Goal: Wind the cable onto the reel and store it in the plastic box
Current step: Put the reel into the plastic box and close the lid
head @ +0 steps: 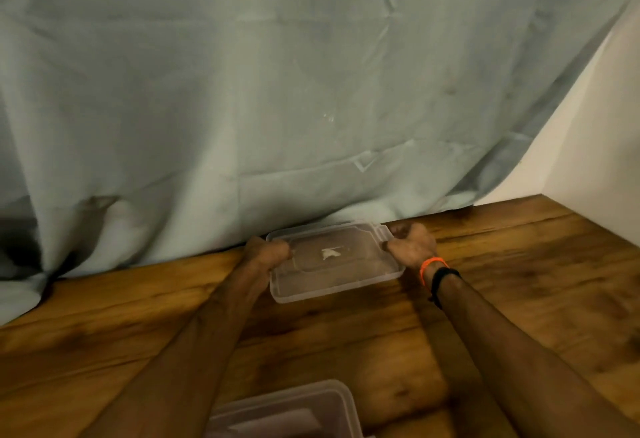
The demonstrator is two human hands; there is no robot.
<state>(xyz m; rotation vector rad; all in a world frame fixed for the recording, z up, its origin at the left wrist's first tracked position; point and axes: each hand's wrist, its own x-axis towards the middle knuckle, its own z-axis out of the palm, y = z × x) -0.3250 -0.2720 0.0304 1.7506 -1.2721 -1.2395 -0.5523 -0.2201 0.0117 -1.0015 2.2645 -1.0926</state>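
Note:
A clear plastic lid [346,281] lies flat on the wooden table at the far side, close to the hanging cloth. My left hand [266,252] grips its left edge and my right hand [412,245] grips its right edge near the tab. A small white scrap shows through the middle of the lid. The clear plastic box [332,399] stands at the bottom edge of the view, between my forearms, partly cut off. No cable or reel is in view.
A pale green cloth [277,91] hangs along the back of the wooden table [519,299]. A white wall [595,160] closes the right side. My right wrist wears an orange band and a black band.

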